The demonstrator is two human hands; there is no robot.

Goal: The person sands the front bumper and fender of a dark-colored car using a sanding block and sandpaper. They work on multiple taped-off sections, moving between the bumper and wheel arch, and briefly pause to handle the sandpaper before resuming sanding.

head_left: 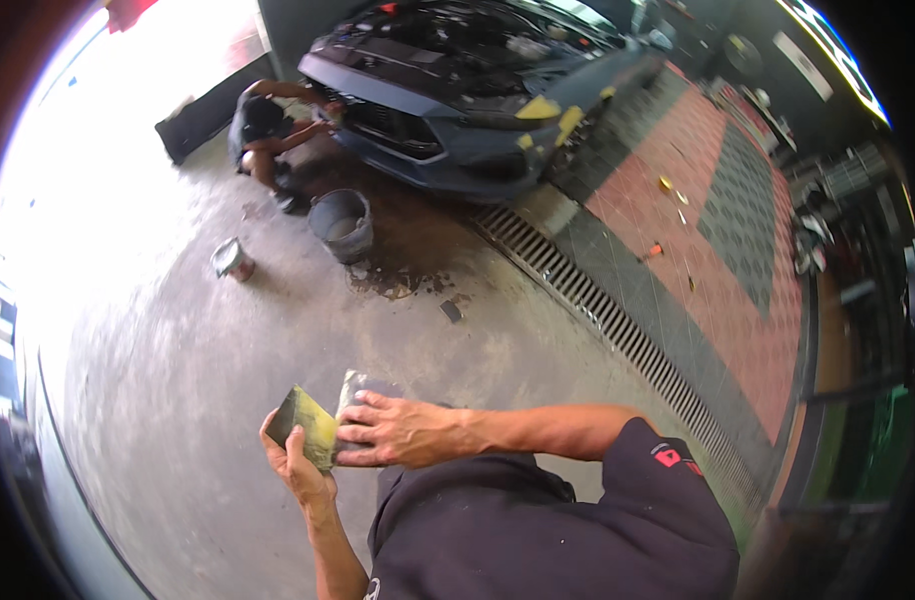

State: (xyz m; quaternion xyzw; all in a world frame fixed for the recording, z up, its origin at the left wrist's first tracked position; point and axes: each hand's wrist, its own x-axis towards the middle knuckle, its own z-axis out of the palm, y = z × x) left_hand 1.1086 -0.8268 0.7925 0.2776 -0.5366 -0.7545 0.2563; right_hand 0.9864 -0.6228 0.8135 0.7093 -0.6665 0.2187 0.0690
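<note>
My left hand (303, 475) grips a dark, flat square plate (296, 415), its thumb on the near face. Yellow-green paste is smeared over the plate's right half. Beside it, my right hand (403, 432) is closed on a thin grey spreader plate (358, 385) with pale yellowish residue along its upper edge. The fingers of that hand lie across the plate and cover much of it. Both plates are held close together in front of my body; whether they touch is hard to tell.
A dark car (448, 125) with its hood up and yellow patches (538, 108) stands ahead. Another person (263, 130) crouches at its bumper. A bucket (348, 243), a tin (234, 262) and a small dark pad (452, 311) sit on the floor. A drain grate (598, 305) runs rightward.
</note>
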